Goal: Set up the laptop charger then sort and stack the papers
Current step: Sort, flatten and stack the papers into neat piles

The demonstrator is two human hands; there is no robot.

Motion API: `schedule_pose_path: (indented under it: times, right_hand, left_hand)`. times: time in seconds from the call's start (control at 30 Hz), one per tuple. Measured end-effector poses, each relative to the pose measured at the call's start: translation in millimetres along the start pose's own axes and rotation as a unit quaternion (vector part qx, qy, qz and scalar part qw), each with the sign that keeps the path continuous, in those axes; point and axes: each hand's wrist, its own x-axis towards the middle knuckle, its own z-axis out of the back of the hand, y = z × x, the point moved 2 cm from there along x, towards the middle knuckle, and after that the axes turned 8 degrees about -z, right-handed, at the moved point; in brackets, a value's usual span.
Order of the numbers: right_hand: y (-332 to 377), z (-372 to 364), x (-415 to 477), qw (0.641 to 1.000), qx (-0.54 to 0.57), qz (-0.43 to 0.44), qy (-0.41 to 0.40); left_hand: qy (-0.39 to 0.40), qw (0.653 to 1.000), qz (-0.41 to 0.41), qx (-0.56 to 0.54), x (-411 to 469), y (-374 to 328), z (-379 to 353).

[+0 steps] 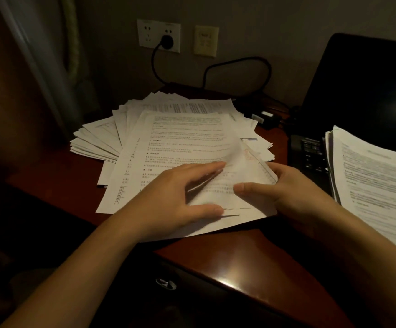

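A loose, fanned heap of printed papers (168,136) covers the middle of the dark wooden desk (235,254). My left hand (175,197) lies flat on the heap's near part, fingers straight, pressing the sheets down. My right hand (287,192) pinches the lifted right corner of the top sheet (244,162), thumb on top and fingers under it. A second, tidier stack of papers (376,181) lies on the laptop (362,91) at the right. The charger's plug (167,41) sits in the wall socket, and its brick (266,119) rests behind the heap.
The black cable (239,67) loops along the wall behind the papers. A second wall plate (206,40) is beside the socket. The laptop's keyboard (310,152) shows between the two stacks. A drawer handle (166,284) is under the desk's front edge. A curtain hangs at the left.
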Motion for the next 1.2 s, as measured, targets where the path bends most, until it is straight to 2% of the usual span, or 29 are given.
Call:
schedule_pose_path:
  times: [0.1, 0.2, 0.27, 0.37, 0.47, 0.57, 0.63, 0.7, 0.77, 0.9, 1.03, 1.1, 1.2]
  right_hand:
    - [3.3, 6.3, -1.7, 0.996, 0.024, -0.037, 0.075]
    - [5.0, 6.2, -3.8, 0.989, 0.061, -0.059, 0.123]
    - [4.2, 2.6, -3.8, 0.989, 0.062, -0.048, 0.127]
    - [4.2, -2.3, -3.6, 0.993, 0.054, -0.027, 0.099]
    - [3.0, -4.7, -3.4, 0.997, 0.035, -0.02, 0.062]
    - [0.2, -7.5, -3.0, 1.0, -0.013, -0.016, -0.008]
    - [1.6, -12.8, -3.2, 0.996, -0.069, 0.011, -0.056]
    - [4.5, -19.1, -2.4, 0.987, -0.129, 0.034, -0.09]
    - [6.8, -22.2, -1.8, 0.983, -0.151, 0.035, -0.094]
    - [5.4, -7.9, -3.9, 0.996, -0.077, -0.035, -0.029]
    - [5.4, 11.3, -6.2, 0.99, 0.089, -0.087, 0.07]
    - [6.0, 16.7, -5.7, 0.977, 0.161, -0.105, 0.091]
    - [6.3, 15.8, -6.7, 0.974, 0.164, -0.114, 0.106]
  left_hand:
    - [-0.076, 0.996, -0.002, -0.054, -2.2, -4.6, 3.0]
    - [-0.141, 0.989, -0.021, 0.033, -4.3, -8.6, 4.1]
    - [-0.135, 0.987, -0.036, 0.073, -5.6, -8.2, 3.1]
    - [-0.126, 0.977, -0.086, 0.151, -7.0, -6.2, 2.5]
    - [-0.129, 0.969, -0.106, 0.181, -6.7, -5.2, 1.0]
    - [-0.133, 0.971, -0.116, 0.164, -7.9, -3.9, 0.2]
    - [-0.12, 0.981, -0.109, 0.109, -7.5, -3.5, 1.3]
    - [-0.093, 0.99, -0.08, 0.07, -4.1, -1.1, 0.5]
    - [-0.051, 0.992, -0.06, 0.094, 0.5, -1.7, -2.8]
    - [-0.002, 0.99, -0.034, 0.134, 5.7, -6.7, -4.8]
    - [0.033, 0.987, -0.016, 0.159, 8.0, -11.4, 3.0]
    - [0.049, 0.989, -0.024, 0.136, 11.0, -15.4, 3.1]
    - [0.039, 0.997, -0.016, 0.069, 11.8, -16.4, -3.2]
